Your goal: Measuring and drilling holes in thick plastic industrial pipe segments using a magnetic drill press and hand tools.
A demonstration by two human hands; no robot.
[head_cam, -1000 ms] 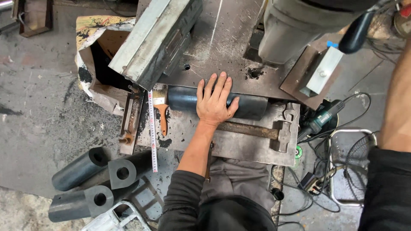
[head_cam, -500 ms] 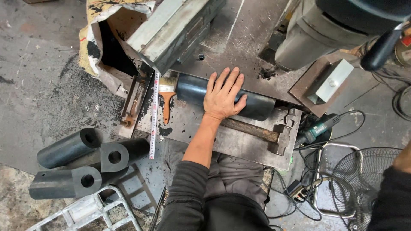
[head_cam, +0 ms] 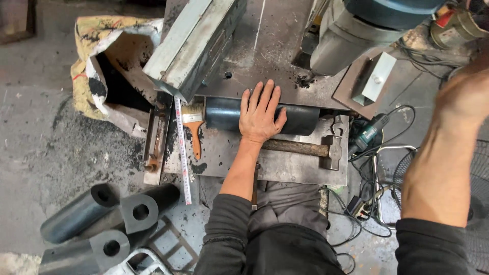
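Your left hand is lying open, palm down and fingers spread, on a black cylinder that is resting on its side across the steel tabletop. Your right hand is rising at the right edge of view, blurred; I cannot tell whether it is open or closed, and it is well apart from the cylinder.

Surroundings: a hammer with a wooden handle and steel head is lying just beside the cylinder on your side, its handle passing under your left wrist. A brush with pale bristles and an orange handle is touching the cylinder's left end. A tape, long and white, is running along the tabletop's left edge. A grey metal box is sitting tilted behind the cylinder's left end, and a drill column, round and grey, is standing behind its right end. A green power tool with tangled cords is lying to the right.

On the floor at left, three thick rubber tubes, matte black with round bores, are lying together. A torn sack is gaping open beyond them, black powder spilling around it.
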